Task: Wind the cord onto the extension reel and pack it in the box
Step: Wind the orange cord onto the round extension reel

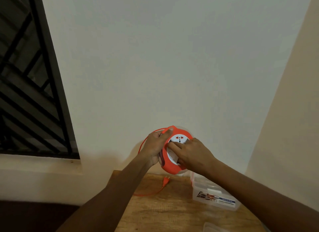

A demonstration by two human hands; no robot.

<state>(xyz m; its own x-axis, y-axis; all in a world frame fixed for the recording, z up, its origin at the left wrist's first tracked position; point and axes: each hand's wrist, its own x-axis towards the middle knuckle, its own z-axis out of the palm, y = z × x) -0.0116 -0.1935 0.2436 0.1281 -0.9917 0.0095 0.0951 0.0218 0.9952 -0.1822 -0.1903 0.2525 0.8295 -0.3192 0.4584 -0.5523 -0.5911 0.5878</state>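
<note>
Left hand: curled round the left rim of the round orange-and-white plastic extension reel, thumb on its top edge, holding it up in the lower centre of the frame.
Right hand: fingers spread flat, pressing on the reel's white socket face.
Cord: thin orange cord leaves the reel's top, loops down the left hand's outer side and lies on the brown wooden table.
Plug: orange two-pin plug rests on the table below the reel.
Box: clear plastic box, lower right, open, apart from the reel.
Surroundings: white wall; dark barred window at left.
</note>
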